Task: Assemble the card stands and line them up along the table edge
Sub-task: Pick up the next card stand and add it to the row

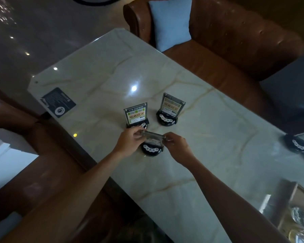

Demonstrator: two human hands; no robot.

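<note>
Two assembled card stands rise from the marble table [191, 169]: one [136, 115] near the middle and another [169, 109] to its right, each a clear card holder in a round black base. In front of them sits a third black base [152, 149] with white buttons. Directly above that base, both hands hold a clear card holder [153, 136] by its ends. My left hand [130, 142] pinches the left end, my right hand [176, 146] the right end. I cannot tell whether the holder touches the base.
A fourth black base [297, 144] sits at the table's right edge. A dark sticker [59, 102] lies near the far left corner. Brown leather seats [235, 41] with a pale blue cushion [171, 21] flank the table. A wooden tray with glassware [298, 216] stands at lower right.
</note>
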